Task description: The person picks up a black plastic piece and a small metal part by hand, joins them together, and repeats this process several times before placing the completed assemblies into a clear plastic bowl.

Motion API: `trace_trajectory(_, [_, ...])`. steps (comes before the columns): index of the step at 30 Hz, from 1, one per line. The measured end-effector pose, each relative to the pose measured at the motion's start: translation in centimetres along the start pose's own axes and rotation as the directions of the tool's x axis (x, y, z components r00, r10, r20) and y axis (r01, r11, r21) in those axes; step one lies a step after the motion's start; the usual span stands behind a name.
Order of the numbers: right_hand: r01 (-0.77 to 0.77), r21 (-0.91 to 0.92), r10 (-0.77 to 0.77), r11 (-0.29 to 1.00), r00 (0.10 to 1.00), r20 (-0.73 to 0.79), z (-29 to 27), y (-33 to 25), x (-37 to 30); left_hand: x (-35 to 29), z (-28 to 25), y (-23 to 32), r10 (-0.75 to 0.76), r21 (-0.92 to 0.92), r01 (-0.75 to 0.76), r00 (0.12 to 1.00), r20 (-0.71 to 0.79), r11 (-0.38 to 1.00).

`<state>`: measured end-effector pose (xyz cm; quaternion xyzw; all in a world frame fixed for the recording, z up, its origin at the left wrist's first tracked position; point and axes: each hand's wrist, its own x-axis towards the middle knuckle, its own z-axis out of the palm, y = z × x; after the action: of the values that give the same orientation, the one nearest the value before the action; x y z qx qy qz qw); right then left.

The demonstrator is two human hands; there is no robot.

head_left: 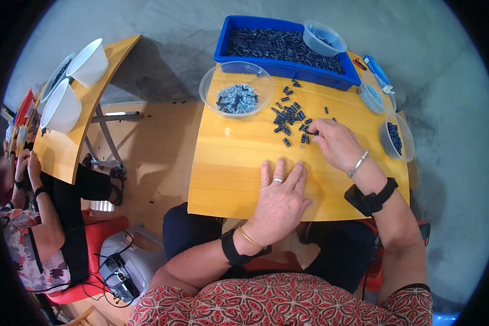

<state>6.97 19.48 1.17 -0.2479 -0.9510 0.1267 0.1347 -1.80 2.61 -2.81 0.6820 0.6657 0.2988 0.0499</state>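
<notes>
My left hand (281,198) lies flat on the yellow wooden table (228,185), fingers spread and holding nothing. At the right edge of a loose pile of small black plastic parts (289,116), my right hand (334,142) is bent down with thumb and fingers drawn together on a small black part (314,132), mostly hidden by the fingertips. Several more black parts lie scattered around the pile. Left of it stands a clear round tub (266,81) with shiny, bluish-clear small pieces inside.
A blue tray (288,69) full of black parts spans the table's far edge, a translucent bowl (325,44) resting on it. Two clear tubs (376,93) (406,138) with small pieces stand at the right edge. Leftward, another person (43,228) sits at a table with white buckets (62,111).
</notes>
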Motion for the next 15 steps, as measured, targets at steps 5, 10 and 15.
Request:
trace_trajectory(5, [-0.003, -0.031, 0.006, 1.0, 0.995, 0.096, 0.17, -0.33, 0.58, -0.18, -0.03, -0.4, -0.013, -0.09, 0.009, 0.999, -0.043, 0.996])
trace_trajectory(10, [0.041, -0.027, -0.039, 0.999, 0.996, 0.079, 0.18, -0.14, 0.51, 0.02, -0.54, -0.32, 0.002, -0.108, -0.007, 0.999, -0.049, 0.994])
trace_trajectory(15, [-0.013, 0.008, 0.012, 1.0, 0.993, 0.114, -0.57, -0.83, 0.36, -0.24, -0.17, -0.8, -0.002, -0.197, -0.01, 0.998, -0.061, 0.98])
